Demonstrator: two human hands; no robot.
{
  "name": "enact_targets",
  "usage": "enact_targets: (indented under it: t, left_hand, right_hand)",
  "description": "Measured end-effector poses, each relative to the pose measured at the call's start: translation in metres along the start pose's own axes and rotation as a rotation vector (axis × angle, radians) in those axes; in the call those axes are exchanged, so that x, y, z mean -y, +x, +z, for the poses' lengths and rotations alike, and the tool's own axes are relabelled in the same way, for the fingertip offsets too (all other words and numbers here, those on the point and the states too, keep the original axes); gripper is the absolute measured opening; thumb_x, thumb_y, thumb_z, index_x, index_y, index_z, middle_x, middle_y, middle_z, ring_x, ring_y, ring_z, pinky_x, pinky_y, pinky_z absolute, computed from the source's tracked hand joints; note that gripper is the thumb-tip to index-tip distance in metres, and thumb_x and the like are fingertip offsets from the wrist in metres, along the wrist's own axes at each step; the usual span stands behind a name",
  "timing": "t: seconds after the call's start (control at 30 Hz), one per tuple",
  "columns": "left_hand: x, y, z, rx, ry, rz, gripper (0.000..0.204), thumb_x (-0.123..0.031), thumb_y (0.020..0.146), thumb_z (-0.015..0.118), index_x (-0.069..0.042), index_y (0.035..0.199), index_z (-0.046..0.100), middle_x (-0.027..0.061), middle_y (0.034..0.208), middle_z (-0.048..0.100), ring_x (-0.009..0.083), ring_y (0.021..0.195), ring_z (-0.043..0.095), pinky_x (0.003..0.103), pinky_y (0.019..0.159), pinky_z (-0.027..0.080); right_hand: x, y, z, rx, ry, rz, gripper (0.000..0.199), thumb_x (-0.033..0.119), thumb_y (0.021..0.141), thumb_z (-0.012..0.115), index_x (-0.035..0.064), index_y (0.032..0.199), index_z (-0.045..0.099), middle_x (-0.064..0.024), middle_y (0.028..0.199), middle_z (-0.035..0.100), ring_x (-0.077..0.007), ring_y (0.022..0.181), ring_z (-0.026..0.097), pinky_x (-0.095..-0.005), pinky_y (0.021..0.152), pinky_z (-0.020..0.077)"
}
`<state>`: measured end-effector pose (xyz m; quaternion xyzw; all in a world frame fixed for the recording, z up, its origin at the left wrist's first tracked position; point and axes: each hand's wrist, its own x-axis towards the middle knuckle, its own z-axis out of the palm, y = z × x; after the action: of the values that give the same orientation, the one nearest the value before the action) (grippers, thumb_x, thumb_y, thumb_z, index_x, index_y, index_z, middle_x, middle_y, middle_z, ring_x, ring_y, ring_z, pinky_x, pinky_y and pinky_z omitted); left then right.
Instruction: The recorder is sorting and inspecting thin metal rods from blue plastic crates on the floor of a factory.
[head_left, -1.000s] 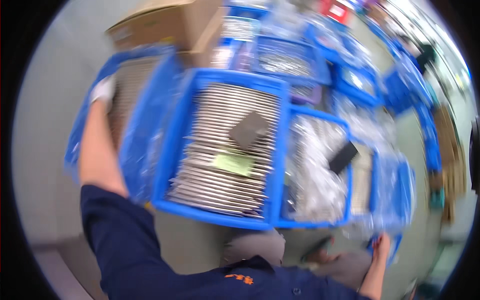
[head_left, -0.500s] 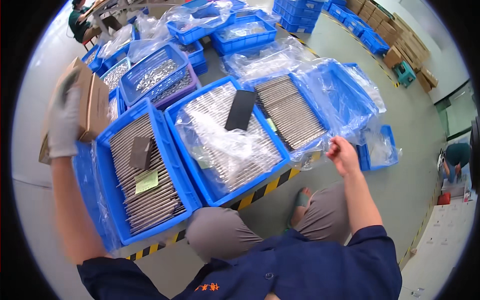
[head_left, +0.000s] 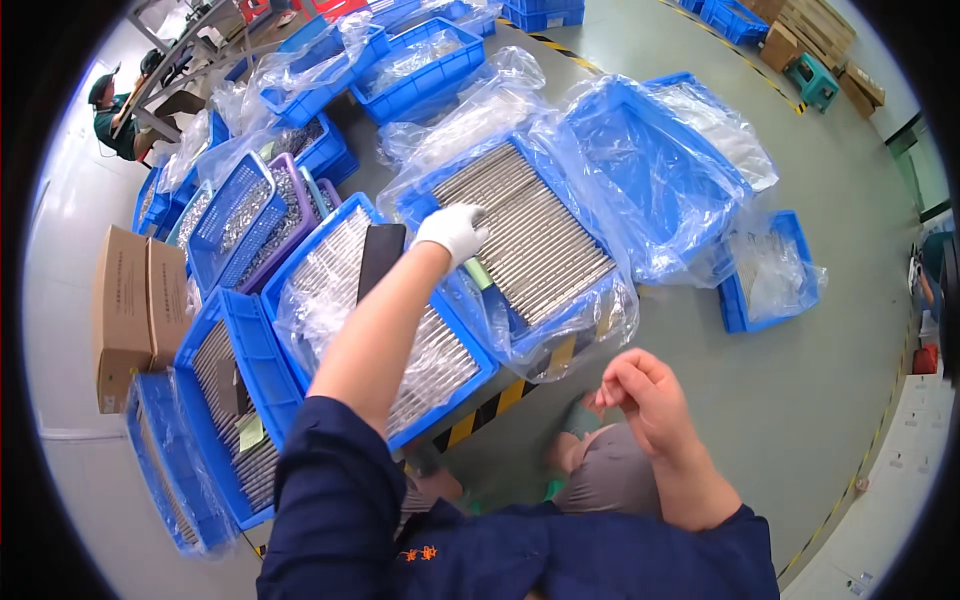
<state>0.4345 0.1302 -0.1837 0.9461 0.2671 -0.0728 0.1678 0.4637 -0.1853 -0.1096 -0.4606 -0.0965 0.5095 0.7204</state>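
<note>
My left hand [head_left: 452, 233], in a white glove, is over the near-left rim of a blue bin lined with clear plastic. Its fingers are curled; whatever they may hold is hidden. Rows of thin metal rods [head_left: 545, 245] fill this bin, and a green slip [head_left: 478, 273] lies at its left side, just below the glove. My bare right hand [head_left: 643, 393] hangs in the air nearer my body, fingers bent and tips drawn together. Nothing can be made out between them. Under my left forearm is a second blue bin of rods, with a black block [head_left: 381, 262] on top.
Farther left stands another blue bin [head_left: 262, 345] of rods, beside cardboard boxes [head_left: 125, 310]. A plastic-lined blue bin [head_left: 655, 165] stands to the right, a smaller one [head_left: 735, 298] near it. Baskets of small metal parts [head_left: 238, 222] are at the back left. A person [head_left: 112, 122] sits beyond.
My left hand has swung from the far left, by the cardboard boxes, rightward to the rod bin. My right hand has come lower and closer to my body. The view has shifted right.
</note>
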Motion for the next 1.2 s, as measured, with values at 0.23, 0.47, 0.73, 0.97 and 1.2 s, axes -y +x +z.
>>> enact_targets:
  t: [0.23, 0.47, 0.73, 0.97, 1.2]
  left_hand:
    - [0.024, 0.063, 0.083, -0.046, 0.059, -0.315, 0.055, -0.032, 0.074, 0.052, -0.008, 0.122, 0.036, 0.0139, 0.124, 0.035, 0.0283, 0.113, 0.037, 0.036, 0.09, 0.035]
    - [0.032, 0.093, 0.115, -0.188, 0.074, -0.404, 0.039, -0.013, 0.076, 0.044, -0.007, 0.114, 0.038, 0.0131, 0.115, 0.038, 0.0275, 0.108, 0.039, 0.044, 0.081, 0.037]
    - [0.039, 0.088, 0.091, 0.03, 0.097, -0.47, 0.046, -0.025, 0.067, 0.058, -0.005, 0.107, 0.046, 0.0165, 0.109, 0.046, 0.0289, 0.101, 0.047, 0.039, 0.083, 0.04]
    - [0.026, 0.086, 0.096, -0.043, 0.12, -0.408, 0.033, -0.019, 0.065, 0.058, -0.003, 0.094, 0.056, 0.0156, 0.099, 0.054, 0.028, 0.094, 0.054, 0.035, 0.079, 0.044]
    - [0.032, 0.093, 0.109, 0.102, 0.21, -0.261, 0.017, -0.016, 0.072, 0.05, -0.009, 0.082, 0.063, 0.0115, 0.089, 0.061, 0.0261, 0.082, 0.06, 0.037, 0.068, 0.048]
  right_hand:
    - [0.005, 0.007, -0.026, -0.027, 0.176, 0.099, 0.016, 0.012, 0.085, 0.043, -0.0009, 0.08, 0.05, -0.0043, 0.062, 0.047, -0.0135, 0.06, 0.047, -0.0282, 0.064, 0.0431]
    - [0.004, 0.017, -0.032, -0.016, 0.246, 0.176, 0.015, 0.013, 0.085, 0.044, -0.0004, 0.081, 0.05, -0.0044, 0.062, 0.043, -0.0157, 0.062, 0.046, -0.032, 0.067, 0.0418]
    - [0.0, 0.025, -0.026, 0.023, 0.247, 0.205, 0.015, 0.013, 0.085, 0.043, -0.0002, 0.083, 0.049, -0.0044, 0.062, 0.043, -0.0159, 0.062, 0.045, -0.032, 0.067, 0.0412]
    - [0.001, 0.024, -0.023, 0.021, 0.232, 0.194, 0.016, 0.014, 0.085, 0.043, -0.0001, 0.082, 0.049, -0.005, 0.063, 0.044, -0.0156, 0.063, 0.045, -0.0326, 0.068, 0.041]
    - [-0.003, 0.026, -0.02, 0.0, 0.166, 0.275, 0.016, 0.017, 0.085, 0.046, 0.0023, 0.086, 0.053, -0.0035, 0.071, 0.054, -0.0079, 0.061, 0.051, -0.0186, 0.059, 0.042]
